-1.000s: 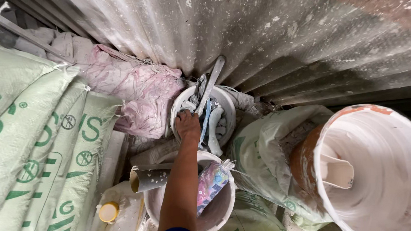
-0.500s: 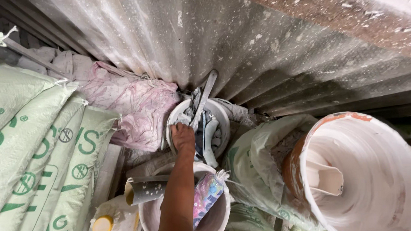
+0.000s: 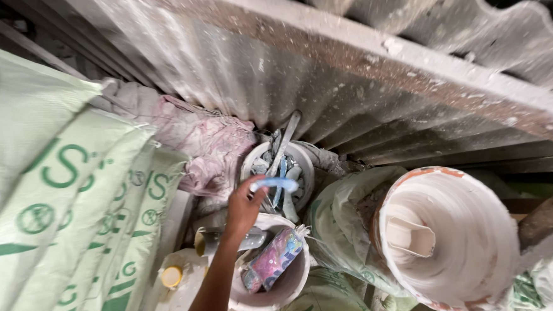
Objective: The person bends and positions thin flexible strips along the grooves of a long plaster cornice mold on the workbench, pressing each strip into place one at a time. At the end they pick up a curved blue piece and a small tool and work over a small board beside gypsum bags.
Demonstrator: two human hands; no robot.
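Over the small bucket (image 3: 276, 168), we lift a blue-handled tool (image 3: 277, 184).
Our 1 visible hand (image 3: 244, 207) pinches its handle; it is clear of the other tools, not yet set anywhere.

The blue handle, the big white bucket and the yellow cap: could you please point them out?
blue handle (image 3: 277, 184), head view, middle of the handle.
big white bucket (image 3: 480, 183), head view, upper rim.
yellow cap (image 3: 171, 276), head view, top of the cap.

blue tool handle (image 3: 277, 184) | pale blue, slim | level, lifted above small white bucket (image 3: 302, 167)
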